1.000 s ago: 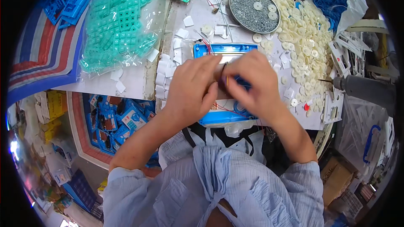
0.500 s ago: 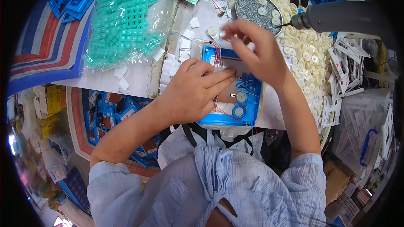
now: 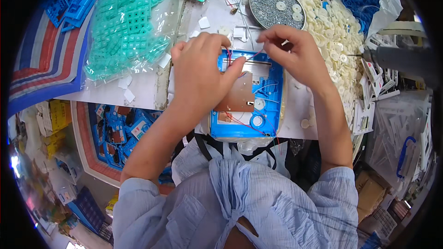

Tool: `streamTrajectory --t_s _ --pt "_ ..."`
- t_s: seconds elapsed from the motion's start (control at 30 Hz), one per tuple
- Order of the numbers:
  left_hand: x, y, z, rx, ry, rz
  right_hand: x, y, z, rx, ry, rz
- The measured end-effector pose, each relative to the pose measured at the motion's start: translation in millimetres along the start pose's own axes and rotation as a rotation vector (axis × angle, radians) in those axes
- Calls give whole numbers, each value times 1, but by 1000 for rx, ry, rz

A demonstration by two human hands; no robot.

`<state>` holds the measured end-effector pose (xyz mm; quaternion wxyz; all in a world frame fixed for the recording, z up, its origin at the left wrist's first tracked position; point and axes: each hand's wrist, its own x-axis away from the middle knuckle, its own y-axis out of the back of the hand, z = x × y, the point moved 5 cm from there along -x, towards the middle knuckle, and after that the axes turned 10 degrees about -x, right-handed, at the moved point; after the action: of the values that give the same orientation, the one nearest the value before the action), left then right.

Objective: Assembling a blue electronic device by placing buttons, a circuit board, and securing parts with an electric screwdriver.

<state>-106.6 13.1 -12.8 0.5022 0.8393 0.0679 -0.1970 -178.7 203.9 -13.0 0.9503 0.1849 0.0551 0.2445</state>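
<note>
shallow blue casing (image 3: 233,131), brown board (image 3: 240,94) inside, red wires (image 3: 229,56), right hand (image 3: 300,55) pinching thin wire (image 3: 254,55), left hand (image 3: 200,67) grip unclear

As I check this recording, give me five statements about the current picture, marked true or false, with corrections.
1. The brown rectangular board lies inside the open blue plastic housing. True.
2. The bare right hand grips the grey cylindrical power tool. False: the tool is apart from it, farther right.
3. The bare left hand is over the housing's left side. True.
4. The round metal dish of small grey pieces stands left of the clear plastic bag. False: it stands to the bag's right.
5. The bag holds red pads. False: its pads are green.
</note>
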Motion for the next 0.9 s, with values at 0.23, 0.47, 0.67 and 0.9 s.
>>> streamTrajectory --t_s 0.23,0.47,0.67,0.9 --pt "-2 -8 5 9 -29 -24 47 -6 33 477 288 -2" --pt "0 -3 -8 141 -209 -53 57 -15 41 616 266 37" --pt "11 0 -11 219 -232 -18 61 -10 31 525 234 46" --pt "18 -3 -3 274 -190 -27 69 -27 35 677 311 113"
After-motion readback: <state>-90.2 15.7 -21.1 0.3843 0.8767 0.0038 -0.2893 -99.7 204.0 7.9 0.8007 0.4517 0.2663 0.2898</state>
